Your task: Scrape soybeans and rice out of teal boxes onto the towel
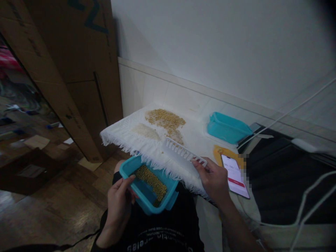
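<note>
Right fingers (196,163) pinch white slotted plastic tray (181,153) by one end; likely light, stiff. Left fingers (128,180) pinch rectangular turquoise plastic tub (170,182) at rim, probably soundest hold; small round yellow-green beans (151,180) may roll.

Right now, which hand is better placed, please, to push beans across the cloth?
Probably the right hand: it holds a white slotted rack near those beans; the left hand grips a teal bin.

A black top (181,220) carries pale printed lettering (140,247), a large line nearest and smaller lines just beyond. The left hand (121,197) and right hand (214,176) are bare, as are both forearms. A thin dark cord (84,239) trails off at the near left.
</note>
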Tool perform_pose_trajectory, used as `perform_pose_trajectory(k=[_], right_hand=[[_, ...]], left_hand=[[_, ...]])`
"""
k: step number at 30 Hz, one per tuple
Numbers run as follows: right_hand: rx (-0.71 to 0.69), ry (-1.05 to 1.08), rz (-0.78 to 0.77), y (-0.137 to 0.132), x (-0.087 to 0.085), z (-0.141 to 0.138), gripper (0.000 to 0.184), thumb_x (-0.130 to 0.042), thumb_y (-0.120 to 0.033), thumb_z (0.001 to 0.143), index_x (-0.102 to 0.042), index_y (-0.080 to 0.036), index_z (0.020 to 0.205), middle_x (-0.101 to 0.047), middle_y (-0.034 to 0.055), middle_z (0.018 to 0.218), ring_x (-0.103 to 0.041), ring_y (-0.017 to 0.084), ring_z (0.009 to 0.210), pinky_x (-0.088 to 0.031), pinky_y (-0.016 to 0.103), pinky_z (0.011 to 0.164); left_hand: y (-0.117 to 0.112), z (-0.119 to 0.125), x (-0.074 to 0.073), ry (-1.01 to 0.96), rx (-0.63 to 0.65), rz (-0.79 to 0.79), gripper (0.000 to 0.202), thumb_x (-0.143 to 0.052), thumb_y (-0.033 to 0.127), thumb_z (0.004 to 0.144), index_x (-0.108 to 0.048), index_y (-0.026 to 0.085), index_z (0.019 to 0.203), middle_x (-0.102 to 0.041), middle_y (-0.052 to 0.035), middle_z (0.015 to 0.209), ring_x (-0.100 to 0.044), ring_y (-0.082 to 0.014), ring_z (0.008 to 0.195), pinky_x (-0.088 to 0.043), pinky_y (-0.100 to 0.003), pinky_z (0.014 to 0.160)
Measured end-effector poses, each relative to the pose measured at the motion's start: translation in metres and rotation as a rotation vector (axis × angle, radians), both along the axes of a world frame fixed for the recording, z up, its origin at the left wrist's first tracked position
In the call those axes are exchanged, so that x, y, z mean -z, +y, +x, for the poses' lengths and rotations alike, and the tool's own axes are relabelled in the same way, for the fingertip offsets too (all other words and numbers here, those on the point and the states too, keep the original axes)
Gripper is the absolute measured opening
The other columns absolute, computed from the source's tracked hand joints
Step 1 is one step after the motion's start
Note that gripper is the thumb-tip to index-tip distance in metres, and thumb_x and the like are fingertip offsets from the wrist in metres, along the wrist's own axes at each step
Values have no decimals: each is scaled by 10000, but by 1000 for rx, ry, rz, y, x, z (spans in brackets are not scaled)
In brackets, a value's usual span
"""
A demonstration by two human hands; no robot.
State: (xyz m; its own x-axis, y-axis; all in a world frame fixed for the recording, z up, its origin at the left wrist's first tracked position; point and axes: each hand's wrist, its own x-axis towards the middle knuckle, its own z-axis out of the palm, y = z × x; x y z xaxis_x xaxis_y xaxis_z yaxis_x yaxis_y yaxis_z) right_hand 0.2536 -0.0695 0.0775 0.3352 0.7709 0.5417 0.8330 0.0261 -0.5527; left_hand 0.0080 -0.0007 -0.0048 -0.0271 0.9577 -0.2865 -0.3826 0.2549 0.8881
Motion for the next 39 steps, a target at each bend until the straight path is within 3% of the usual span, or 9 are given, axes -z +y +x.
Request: perform_pose_trajectory(k=[4, 6, 12, 15, 26, 39], right_hand=[[-82, -18, -6, -13, -2, -4, 255, -600, -404, 929, -758, -209, 880, -731, -16, 672, -663, 126, 549, -462, 194, 533], [-51, -2, 4, -20, -2, -2, 271, -606, -429, 926, -760, -210, 885, -742, -10, 692, -668, 133, 560, -467, 200, 534], [360, -38, 150, -27, 13, 32, 445, -620, -576, 870, -761, -155, 870, -741, 52, 678, -675, 185, 573, -475, 249, 546], [452, -146, 139, -23, 21, 47, 515, -568, -611, 888, -769, -136, 896, -719, 65, 631, -671, 200, 560, -456, 264, 546], [343, -237, 135, -27, 19, 38, 459, -556, -541, 933, -768, -141, 856, -674, 21, 563, -601, 137, 464, -408, 225, 493], [333, -226, 79, -41, 16, 30, 503, -529, -592, 930, -779, -161, 853, -713, 49, 606, -652, 176, 513, -471, 246, 518]], left_hand=[[0, 0, 1, 2, 4, -9, 349, -774, 384, 655, -579, 192, 439, -540, 19, 341, -418, -94, 291, -299, -208, 314], [0, 1, 2, -2, 5, -2, 356, -766, 379, 666, -574, 192, 432, -539, 17, 345, -420, -94, 293, -297, -210, 313], [-5, 8, 8, -19, 30, -19, 380, -766, 394, 686, -561, 193, 437, -531, 19, 345, -415, -90, 297, -283, -207, 316], [-8, 12, 9, -24, 55, -37, 374, -776, 410, 665, -562, 194, 445, -529, 20, 341, -414, -95, 298, -280, -208, 313], [-10, 15, 7, -3, 75, -60, 372, -790, 431, 608, -574, 194, 419, -544, -3, 333, -417, -106, 284, -269, -222, 299], [-12, 15, 5, 5, 78, -21, 390, -783, 428, 643, -566, 195, 418, -542, 7, 342, -415, -99, 299, -277, -216, 311]])
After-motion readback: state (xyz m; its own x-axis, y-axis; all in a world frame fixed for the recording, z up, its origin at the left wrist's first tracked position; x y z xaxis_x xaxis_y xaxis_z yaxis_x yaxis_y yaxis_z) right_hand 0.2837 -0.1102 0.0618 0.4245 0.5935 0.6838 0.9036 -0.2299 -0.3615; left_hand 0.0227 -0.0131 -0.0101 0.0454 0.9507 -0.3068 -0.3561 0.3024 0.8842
